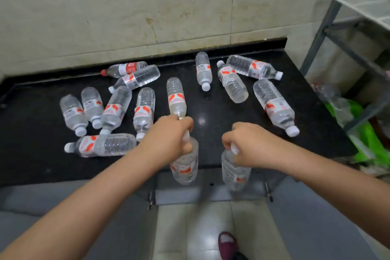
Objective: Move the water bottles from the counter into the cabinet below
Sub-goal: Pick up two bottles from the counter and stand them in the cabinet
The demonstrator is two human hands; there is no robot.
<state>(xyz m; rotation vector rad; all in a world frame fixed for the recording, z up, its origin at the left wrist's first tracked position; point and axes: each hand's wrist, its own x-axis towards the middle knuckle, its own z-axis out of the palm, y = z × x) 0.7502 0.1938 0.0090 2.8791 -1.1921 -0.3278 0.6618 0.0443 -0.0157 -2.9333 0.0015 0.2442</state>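
Several clear water bottles with red-and-white labels lie scattered on the black counter (38,154). My left hand (168,137) grips two bottles by their necks: one bottle (185,167) hangs down past the counter's front edge, and another bottle (176,97) lies on the counter beyond my knuckles. My right hand (249,143) holds a third bottle (234,173) by its cap, hanging in front of the counter edge. A single bottle (274,105) lies to the right of my hands. The cabinet below is mostly hidden; only its grey top front (206,192) shows.
A stained tiled wall (126,17) backs the counter. A grey metal rack (337,44) stands at the right with a green bag (367,139) beside it. Grey cabinet doors (316,228) swing out on both sides over a tiled floor, where a maroon shoe (228,243) shows.
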